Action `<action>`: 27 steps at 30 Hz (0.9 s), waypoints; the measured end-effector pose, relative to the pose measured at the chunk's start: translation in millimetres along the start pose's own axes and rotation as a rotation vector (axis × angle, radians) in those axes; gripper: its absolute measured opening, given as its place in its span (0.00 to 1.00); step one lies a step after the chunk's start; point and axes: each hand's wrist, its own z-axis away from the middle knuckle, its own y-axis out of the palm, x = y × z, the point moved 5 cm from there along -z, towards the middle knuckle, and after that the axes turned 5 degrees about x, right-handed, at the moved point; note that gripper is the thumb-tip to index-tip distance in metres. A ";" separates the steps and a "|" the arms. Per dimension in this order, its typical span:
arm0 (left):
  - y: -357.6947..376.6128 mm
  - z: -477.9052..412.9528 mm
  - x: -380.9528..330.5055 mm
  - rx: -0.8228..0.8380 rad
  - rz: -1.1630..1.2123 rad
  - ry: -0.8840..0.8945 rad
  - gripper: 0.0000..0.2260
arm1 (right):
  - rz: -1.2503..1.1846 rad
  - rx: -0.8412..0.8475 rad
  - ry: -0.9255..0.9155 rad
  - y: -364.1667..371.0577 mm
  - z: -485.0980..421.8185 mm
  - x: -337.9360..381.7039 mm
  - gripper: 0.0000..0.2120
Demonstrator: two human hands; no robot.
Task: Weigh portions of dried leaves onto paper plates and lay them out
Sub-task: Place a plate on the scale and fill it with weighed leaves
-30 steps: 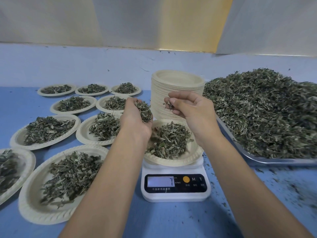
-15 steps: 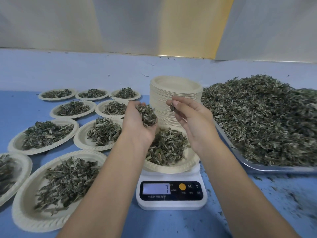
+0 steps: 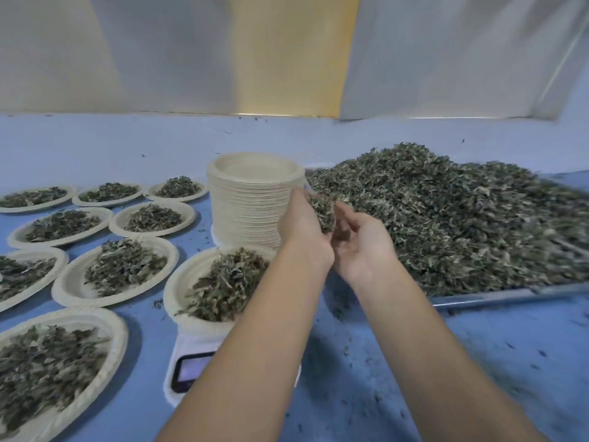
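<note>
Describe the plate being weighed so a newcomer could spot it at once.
Start at the tall stack of empty plates left of the big leaf heap. Directly in front of it, nearer the person, sits one filled plate. Unlike the neighbouring plates laid on the blue table to its left, it rests on a white digital scale.

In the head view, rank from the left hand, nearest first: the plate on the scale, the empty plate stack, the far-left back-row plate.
1. Empty plate stack, beside the left hand.
2. Plate on the scale, below-left.
3. Far-left back-row plate, far left.
</note>
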 end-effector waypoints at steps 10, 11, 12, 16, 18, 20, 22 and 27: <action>26.0 -23.2 75.1 0.069 -0.217 -0.210 0.09 | 0.036 -0.103 0.115 -55.5 -8.6 31.1 0.14; 29.7 -25.0 77.3 0.091 -0.245 -0.207 0.12 | 0.027 -0.114 0.106 -58.7 -9.5 34.2 0.15; 33.3 -26.5 78.9 0.109 -0.288 -0.198 0.15 | 0.021 -0.130 0.092 -62.3 -10.2 37.1 0.16; 42.9 -24.8 82.9 0.144 -0.563 -0.112 0.14 | -0.021 -0.197 0.025 -73.5 -12.4 46.3 0.17; 43.8 -22.4 83.3 0.162 -0.658 -0.061 0.13 | -0.013 -0.238 -0.001 -77.3 -14.0 49.9 0.16; 43.9 -20.8 82.5 0.191 -0.704 -0.029 0.13 | 0.058 -0.298 -0.035 -83.5 -17.5 53.7 0.14; 44.3 -20.5 81.4 0.234 -0.726 -0.003 0.13 | 0.165 -0.357 -0.076 -88.7 -18.6 58.9 0.12; 44.2 -15.3 76.9 0.265 -0.809 0.056 0.12 | 0.285 -0.396 -0.136 -87.8 -15.8 63.9 0.11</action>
